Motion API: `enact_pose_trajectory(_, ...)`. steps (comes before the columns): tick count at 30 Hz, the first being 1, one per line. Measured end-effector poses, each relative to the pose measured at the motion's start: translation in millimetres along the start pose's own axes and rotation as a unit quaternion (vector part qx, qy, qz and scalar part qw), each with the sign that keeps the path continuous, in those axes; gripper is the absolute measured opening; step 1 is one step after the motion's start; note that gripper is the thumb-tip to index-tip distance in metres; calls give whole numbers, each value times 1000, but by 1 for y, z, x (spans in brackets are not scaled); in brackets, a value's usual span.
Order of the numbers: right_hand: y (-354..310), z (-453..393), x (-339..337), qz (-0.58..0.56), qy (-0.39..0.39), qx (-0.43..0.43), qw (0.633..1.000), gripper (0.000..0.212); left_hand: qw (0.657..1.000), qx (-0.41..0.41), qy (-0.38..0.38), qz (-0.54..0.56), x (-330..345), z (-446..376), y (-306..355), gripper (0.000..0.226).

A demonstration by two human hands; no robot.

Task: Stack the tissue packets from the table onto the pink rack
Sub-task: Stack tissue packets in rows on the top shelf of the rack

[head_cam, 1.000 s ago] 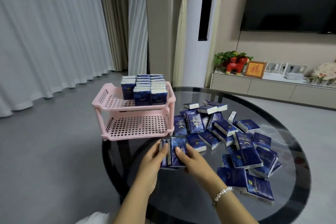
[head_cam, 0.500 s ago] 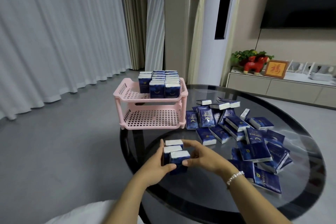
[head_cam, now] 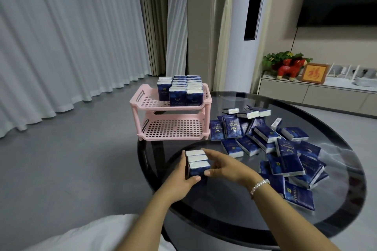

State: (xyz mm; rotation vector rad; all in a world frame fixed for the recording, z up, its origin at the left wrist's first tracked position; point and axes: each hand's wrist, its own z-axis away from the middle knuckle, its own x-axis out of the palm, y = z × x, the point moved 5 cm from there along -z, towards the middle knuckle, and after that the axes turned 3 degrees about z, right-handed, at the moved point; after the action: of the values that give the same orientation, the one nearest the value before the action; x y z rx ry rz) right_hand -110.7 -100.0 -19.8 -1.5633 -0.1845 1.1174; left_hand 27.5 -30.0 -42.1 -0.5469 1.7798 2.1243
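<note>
A block of three blue tissue packets (head_cam: 197, 162) stands upright, white ends up, at the near left of the table. My left hand (head_cam: 180, 177) presses its left side and my right hand (head_cam: 225, 166) its right side, so both hands hold the block together. The pink two-tier rack (head_cam: 142, 101) stands behind it at the table's far left edge. Several upright packets (head_cam: 182, 90) fill the right part of its top tier; the lower tier (head_cam: 173, 129) is bare. Several loose packets (head_cam: 271, 144) lie scattered to the right.
The round dark glass table (head_cam: 255, 216) ends close to the rack's left side, with grey floor beyond. Curtains hang at the left. A TV cabinet (head_cam: 318, 96) with ornaments stands at the far right.
The packets in my hands went from a loose bundle to an upright squared block of three. My view shifted left and down, so the rack and table appear further right.
</note>
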Motion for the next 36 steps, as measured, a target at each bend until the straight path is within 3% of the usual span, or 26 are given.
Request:
enact_pose_trajectory(4,-14,-3,-6,8,-10,-12,1000,59,999,22,19,13,-13,-2,10,89)
enact_pose_trajectory(7,-37,-6,-16,15,-10,-40,999,55,997,63,42,16,-31,-1,29,73)
enact_pose_trajectory(12,-86,-18,-36,0,-9,-77,997,46,992,104,77,-3,-77,-3,54,74)
enact_pose_trajectory(19,-150,-47,-64,28,13,-94,995,59,985,149,84,-8,-142,-8,94,62)
enact_pose_trajectory(29,-199,-129,-85,79,60,-97,990,58,986,140,91,-26,-227,-49,116,60)
enact_pose_trajectory(36,-186,-190,-94,131,85,-51,986,63,989,121,74,-39,-248,-105,100,65)
